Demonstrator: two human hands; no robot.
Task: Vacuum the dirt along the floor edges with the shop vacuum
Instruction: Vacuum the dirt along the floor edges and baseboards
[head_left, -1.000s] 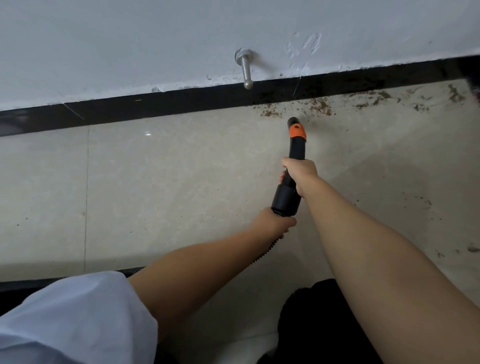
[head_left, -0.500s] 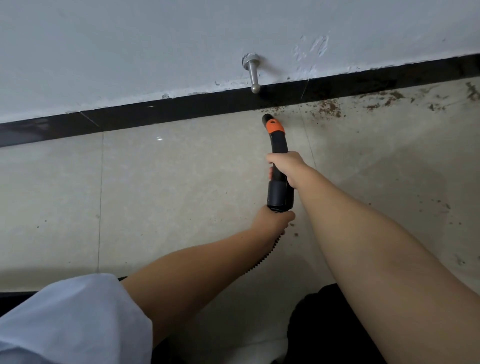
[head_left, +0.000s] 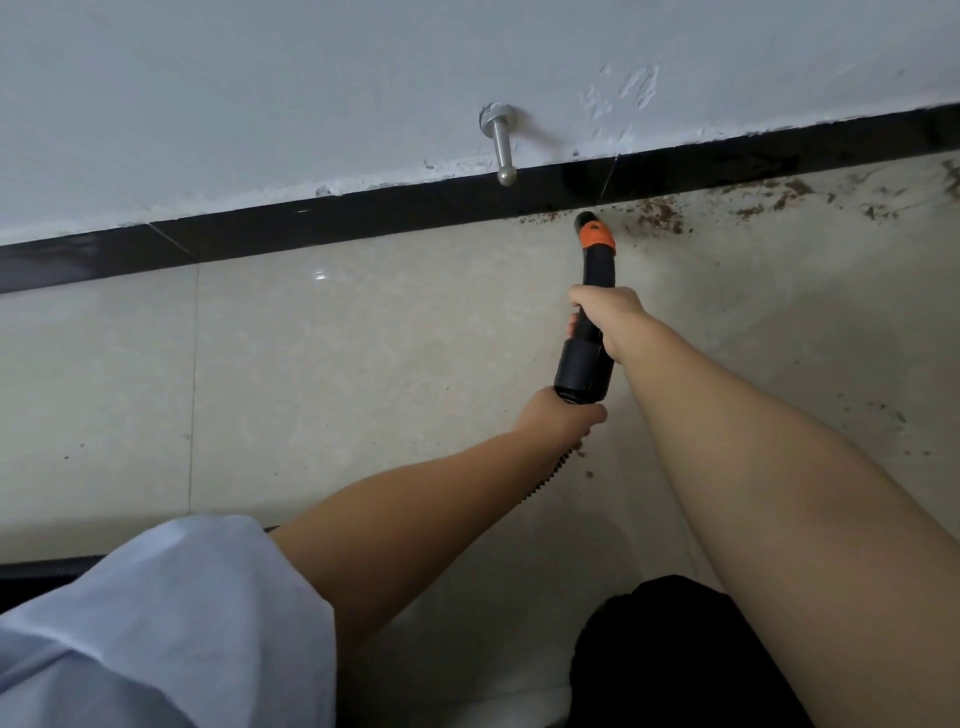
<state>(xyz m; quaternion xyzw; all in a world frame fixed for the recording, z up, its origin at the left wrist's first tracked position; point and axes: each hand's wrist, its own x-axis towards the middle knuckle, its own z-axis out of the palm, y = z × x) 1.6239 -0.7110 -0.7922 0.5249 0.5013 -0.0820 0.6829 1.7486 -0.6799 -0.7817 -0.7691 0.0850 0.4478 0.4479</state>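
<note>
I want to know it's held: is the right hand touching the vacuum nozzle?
Touching. The head view shows the right hand wrapped around the black vacuum nozzle.

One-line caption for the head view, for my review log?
Both hands hold the vacuum nozzle, its tip at brown dirt along the black baseboard.

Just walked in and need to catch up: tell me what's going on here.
A person is vacuuming along the black baseboard. The right hand grips the vacuum nozzle; the left hand holds the hose just behind it. The tip sits at the brown dirt by the wall, below a metal door stopper. More dirt lies to the right.
</note>
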